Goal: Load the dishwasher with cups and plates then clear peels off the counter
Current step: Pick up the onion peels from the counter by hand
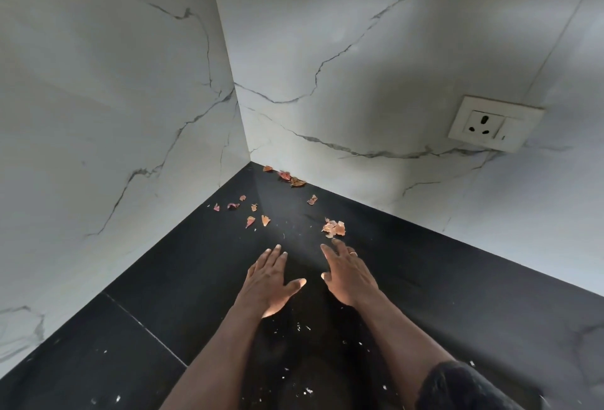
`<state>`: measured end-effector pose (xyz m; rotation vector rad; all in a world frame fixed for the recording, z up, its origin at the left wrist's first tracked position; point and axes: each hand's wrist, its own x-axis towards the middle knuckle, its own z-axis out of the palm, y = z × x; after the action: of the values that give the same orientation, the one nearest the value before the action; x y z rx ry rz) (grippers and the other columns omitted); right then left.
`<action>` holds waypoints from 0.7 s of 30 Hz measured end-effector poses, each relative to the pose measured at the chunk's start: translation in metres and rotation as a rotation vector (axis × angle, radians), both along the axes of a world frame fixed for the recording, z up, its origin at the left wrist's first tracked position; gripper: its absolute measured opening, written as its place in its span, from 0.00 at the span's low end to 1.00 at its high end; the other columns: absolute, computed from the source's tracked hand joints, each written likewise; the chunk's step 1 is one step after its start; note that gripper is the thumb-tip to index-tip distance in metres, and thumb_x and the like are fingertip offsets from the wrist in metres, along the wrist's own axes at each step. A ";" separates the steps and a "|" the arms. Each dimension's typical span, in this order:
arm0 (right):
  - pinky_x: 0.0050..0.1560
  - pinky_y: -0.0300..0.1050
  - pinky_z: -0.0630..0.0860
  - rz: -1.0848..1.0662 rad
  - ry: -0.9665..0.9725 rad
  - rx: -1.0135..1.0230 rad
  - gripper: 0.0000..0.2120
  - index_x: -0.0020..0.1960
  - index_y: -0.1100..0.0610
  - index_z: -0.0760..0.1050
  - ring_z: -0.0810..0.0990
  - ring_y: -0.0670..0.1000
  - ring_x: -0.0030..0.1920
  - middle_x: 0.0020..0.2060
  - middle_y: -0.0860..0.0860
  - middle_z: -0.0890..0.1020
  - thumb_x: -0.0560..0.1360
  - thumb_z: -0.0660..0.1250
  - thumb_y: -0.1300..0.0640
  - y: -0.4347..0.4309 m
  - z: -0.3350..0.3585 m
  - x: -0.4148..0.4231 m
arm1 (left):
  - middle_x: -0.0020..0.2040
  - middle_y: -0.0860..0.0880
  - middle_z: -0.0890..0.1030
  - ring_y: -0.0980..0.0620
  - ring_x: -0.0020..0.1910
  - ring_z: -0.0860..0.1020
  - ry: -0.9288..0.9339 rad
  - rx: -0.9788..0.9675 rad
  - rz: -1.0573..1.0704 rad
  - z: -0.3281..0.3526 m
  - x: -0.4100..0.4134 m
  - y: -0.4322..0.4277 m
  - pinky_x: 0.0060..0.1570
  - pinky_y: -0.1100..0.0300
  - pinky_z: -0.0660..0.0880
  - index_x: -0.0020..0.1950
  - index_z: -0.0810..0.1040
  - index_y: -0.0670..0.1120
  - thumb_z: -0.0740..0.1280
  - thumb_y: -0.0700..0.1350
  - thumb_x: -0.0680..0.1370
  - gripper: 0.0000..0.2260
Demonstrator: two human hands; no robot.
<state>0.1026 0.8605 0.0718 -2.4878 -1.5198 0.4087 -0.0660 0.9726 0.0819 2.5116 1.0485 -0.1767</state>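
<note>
Left hand (273, 280) and right hand (348, 274) lie flat, fingers straight and spread, holding nothing, over the glossy black stone bench (457, 311). Thin, papery orange-pink peels (334, 227) lie scattered just beyond the fingertips, toward the veined white marble corner.

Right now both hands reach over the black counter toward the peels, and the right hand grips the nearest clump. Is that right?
Not quite: the head view shows the right hand open, holding nothing; the nearest clump lies just beyond its fingertips. The rest holds.
</note>
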 end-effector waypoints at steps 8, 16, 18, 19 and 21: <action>0.71 0.56 0.71 -0.017 -0.116 -0.054 0.36 0.79 0.51 0.59 0.63 0.60 0.76 0.79 0.57 0.55 0.76 0.73 0.53 0.044 -0.018 0.020 | 0.82 0.53 0.46 0.52 0.81 0.43 -0.042 -0.063 0.052 -0.020 0.013 0.028 0.78 0.48 0.50 0.82 0.51 0.49 0.59 0.65 0.80 0.36; 0.72 0.57 0.70 -0.132 -0.057 -0.061 0.40 0.81 0.52 0.52 0.61 0.61 0.78 0.81 0.55 0.55 0.78 0.71 0.57 0.056 -0.040 0.062 | 0.65 0.50 0.80 0.53 0.61 0.79 -0.535 -0.350 0.374 -0.031 0.040 0.032 0.64 0.53 0.75 0.68 0.77 0.49 0.67 0.55 0.79 0.20; 0.68 0.54 0.74 -0.105 -0.080 -0.034 0.30 0.78 0.56 0.62 0.67 0.59 0.74 0.76 0.56 0.65 0.79 0.69 0.58 0.055 -0.044 0.065 | 0.59 0.44 0.83 0.51 0.54 0.82 -0.750 -0.682 0.583 -0.033 0.045 0.029 0.61 0.50 0.78 0.61 0.80 0.46 0.68 0.52 0.79 0.15; 0.63 0.51 0.77 -0.098 -0.122 -0.002 0.22 0.72 0.58 0.70 0.72 0.57 0.69 0.70 0.56 0.72 0.79 0.68 0.58 0.053 -0.047 0.063 | 0.58 0.41 0.83 0.48 0.54 0.83 -0.869 -0.874 0.693 -0.035 0.046 0.027 0.61 0.49 0.78 0.60 0.81 0.43 0.67 0.50 0.80 0.14; 0.52 0.47 0.78 -0.111 -0.191 0.061 0.11 0.61 0.59 0.78 0.76 0.55 0.59 0.58 0.54 0.77 0.79 0.68 0.61 0.045 -0.050 0.058 | 0.57 0.39 0.83 0.44 0.57 0.82 -1.076 -1.171 0.858 -0.040 0.045 0.022 0.63 0.48 0.77 0.62 0.79 0.39 0.65 0.47 0.81 0.14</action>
<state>0.1602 0.9054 0.0215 -2.6103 -1.4261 0.1080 -0.0214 0.9950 0.0421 0.7377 0.9499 0.5768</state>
